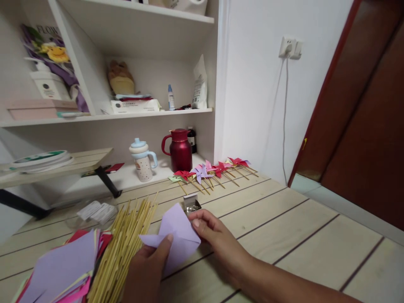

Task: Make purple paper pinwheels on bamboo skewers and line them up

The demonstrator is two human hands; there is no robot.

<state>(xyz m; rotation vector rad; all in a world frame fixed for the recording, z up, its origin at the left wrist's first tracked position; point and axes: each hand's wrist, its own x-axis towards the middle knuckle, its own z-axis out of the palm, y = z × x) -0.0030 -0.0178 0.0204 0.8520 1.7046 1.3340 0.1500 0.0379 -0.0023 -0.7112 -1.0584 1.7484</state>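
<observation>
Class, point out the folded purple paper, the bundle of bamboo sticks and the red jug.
folded purple paper (pixel 176 235), head view, centre of sheet.
bamboo sticks (pixel 126 240), head view, mid-bundle.
red jug (pixel 181 153), head view, its body.

Both hands (pixel 148 265) (pixel 214 235) hold lilac paper (pixel 179 237) beside skewers (pixel 126 244).

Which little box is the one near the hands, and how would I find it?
Start at the wooden table and find the pile of bamboo sticks. Just right of their tips, beyond the lilac paper both hands hold, sits the small open box. It is the only shiny metal-coloured thing among paper and wood.
</observation>
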